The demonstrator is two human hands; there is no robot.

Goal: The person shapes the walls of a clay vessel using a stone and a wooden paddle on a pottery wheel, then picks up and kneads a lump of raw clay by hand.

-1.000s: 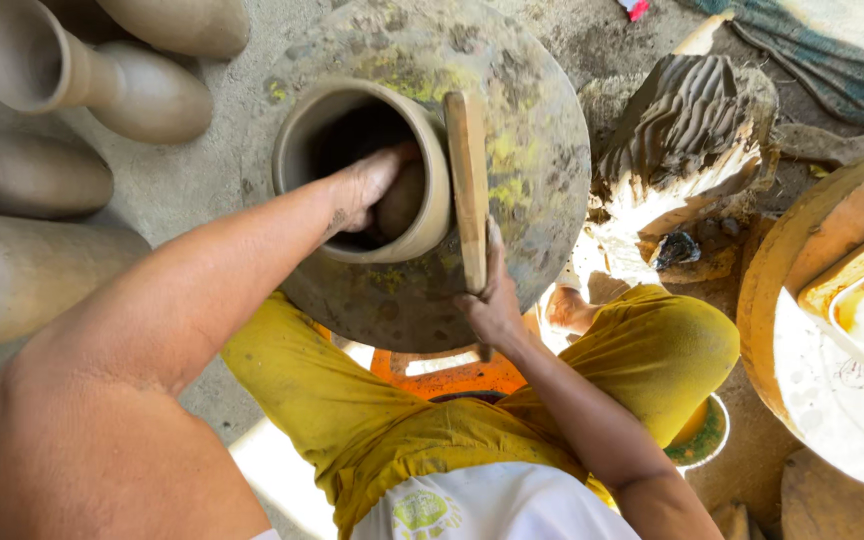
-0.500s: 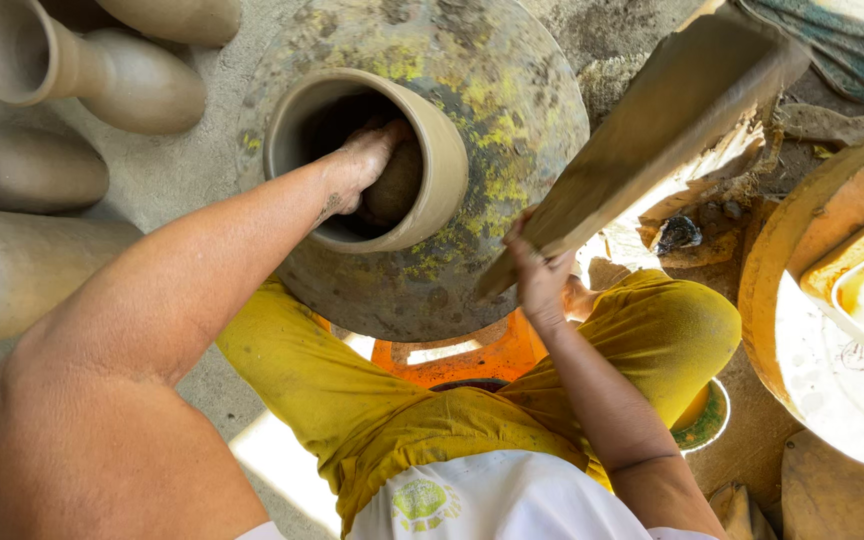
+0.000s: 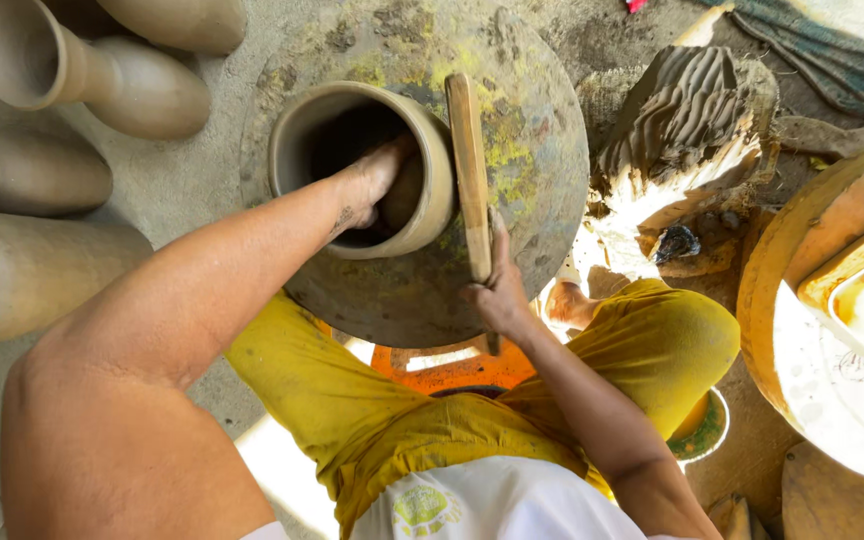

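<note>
The pot is matt grey-brown clay, rough and mottled with yellow-green patches, its neck smoother. The paddle is pale bare wood, worn and dusty. The jars beside it are smooth, dull, unglazed clay. The lump looks like raw clay, ridged and coarse. The trousers are soft yellow cloth, and the ground is gritty grey
</note>
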